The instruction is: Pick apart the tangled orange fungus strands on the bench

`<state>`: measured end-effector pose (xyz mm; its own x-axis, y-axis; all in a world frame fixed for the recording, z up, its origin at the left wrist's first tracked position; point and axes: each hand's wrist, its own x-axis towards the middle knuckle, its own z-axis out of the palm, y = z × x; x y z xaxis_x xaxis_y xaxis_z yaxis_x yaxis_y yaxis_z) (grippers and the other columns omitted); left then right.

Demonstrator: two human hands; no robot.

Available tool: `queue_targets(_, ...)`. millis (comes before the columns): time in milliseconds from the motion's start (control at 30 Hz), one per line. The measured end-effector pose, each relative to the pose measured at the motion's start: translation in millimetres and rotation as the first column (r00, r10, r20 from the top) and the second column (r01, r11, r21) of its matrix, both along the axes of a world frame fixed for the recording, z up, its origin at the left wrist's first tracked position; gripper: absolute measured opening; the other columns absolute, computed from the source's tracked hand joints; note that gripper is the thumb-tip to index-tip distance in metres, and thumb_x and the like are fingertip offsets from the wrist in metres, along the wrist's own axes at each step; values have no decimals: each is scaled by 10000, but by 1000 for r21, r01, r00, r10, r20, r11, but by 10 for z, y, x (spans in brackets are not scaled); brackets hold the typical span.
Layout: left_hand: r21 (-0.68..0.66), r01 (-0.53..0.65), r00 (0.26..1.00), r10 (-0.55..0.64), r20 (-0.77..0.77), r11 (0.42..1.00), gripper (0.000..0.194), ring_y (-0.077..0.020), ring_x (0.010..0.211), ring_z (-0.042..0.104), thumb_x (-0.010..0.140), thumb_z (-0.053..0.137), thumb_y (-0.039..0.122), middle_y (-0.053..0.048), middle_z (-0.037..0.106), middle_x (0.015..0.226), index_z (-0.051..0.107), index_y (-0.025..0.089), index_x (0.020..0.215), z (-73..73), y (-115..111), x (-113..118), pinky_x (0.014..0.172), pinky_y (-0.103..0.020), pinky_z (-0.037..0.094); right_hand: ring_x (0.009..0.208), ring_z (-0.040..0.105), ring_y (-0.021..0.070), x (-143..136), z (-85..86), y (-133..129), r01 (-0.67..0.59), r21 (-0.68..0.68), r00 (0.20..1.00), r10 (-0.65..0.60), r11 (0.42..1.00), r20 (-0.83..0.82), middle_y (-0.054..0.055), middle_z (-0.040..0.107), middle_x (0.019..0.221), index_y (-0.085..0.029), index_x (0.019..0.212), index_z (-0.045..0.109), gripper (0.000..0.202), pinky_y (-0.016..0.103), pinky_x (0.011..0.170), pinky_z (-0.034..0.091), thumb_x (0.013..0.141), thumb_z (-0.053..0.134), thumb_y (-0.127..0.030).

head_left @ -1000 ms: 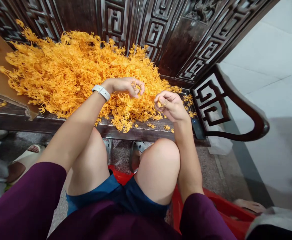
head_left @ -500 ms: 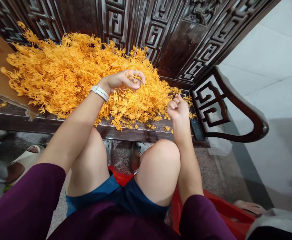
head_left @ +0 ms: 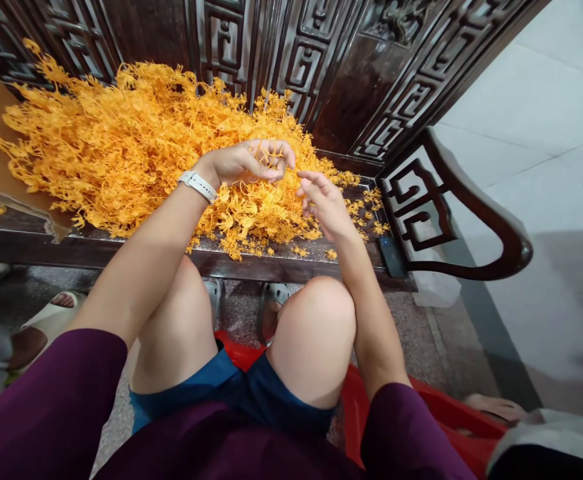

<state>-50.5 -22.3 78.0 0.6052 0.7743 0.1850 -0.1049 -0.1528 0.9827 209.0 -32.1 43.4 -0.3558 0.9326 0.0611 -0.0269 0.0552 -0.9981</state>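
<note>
A large heap of thin, spidery orange plastic pieces (head_left: pixel 121 140) covers much of the dark wooden bench (head_left: pixel 256 269). Over the heap's right part, my left hand (head_left: pixel 258 160), with a white watch at the wrist, is curled round some orange pieces, whose strands show between its fingers. Close by on the right is my right hand (head_left: pixel 324 200), its fingers bent and partly spread, nothing visible in them. Its fingertips are near those of my left hand, with a small gap. Small loose orange pieces (head_left: pixel 366 210) lie right of my right hand.
Torn cardboard (head_left: pixel 1 160) lies at the bench's left end. A dark phone-like object (head_left: pixel 392 257) rests beside the curved armrest (head_left: pixel 501 257) on the right. Carved panels (head_left: pixel 341 100) rise behind the heap. Another person's sandalled foot (head_left: pixel 58 310) shows at lower left.
My right hand has moved left from the bench's right part toward my left hand, and its fingers have opened from a curl. My left hand has stayed nearly in place, holding orange pieces.
</note>
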Motion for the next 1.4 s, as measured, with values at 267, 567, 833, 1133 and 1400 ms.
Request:
queue_targets(267,44,-7,1000,7,-5,999,445,-212,1147,718,664,923,180,-76,788,1165,746,172,1072,46,-54,54,1025,-342,535,480,537,87,-87,-105,33,-87,183,994,75,979,74,-45,684,687,-246,1027,713,432,253,450,400,885,901,-608)
queue_targets(567,36,-130,980,134,-147,991,316,-180,1031,682,686,636,71,-54,763,1043,738,154,973,91,32,178,858,-310,473,519,469,109,-113,1,-7,132,269,991,-123,954,-48,-45,607,622,-268,854,651,460,272,487,342,873,900,-653)
queue_targets(833,109,-92,954,119,-273,990,190,-102,673,482,835,844,281,-11,634,729,720,143,877,78,-27,339,717,-316,363,567,413,122,-123,49,-54,118,339,993,-109,933,-46,-37,505,657,-260,780,639,491,297,528,310,874,898,-666)
queue_targets(1133,114,168,963,-138,-232,979,361,-126,638,493,851,883,499,-21,600,674,746,184,740,98,-20,281,688,-332,355,564,535,112,-100,99,-130,-195,27,967,197,980,-165,-23,640,746,-244,845,583,565,257,501,394,831,910,-705)
queue_targets(1400,90,247,963,-234,-130,965,444,-119,610,511,783,940,582,-7,574,633,743,190,715,56,-44,328,666,-326,383,548,493,91,-80,181,-195,-331,7,919,324,944,-225,-35,621,690,-227,817,564,566,233,516,387,817,954,-637)
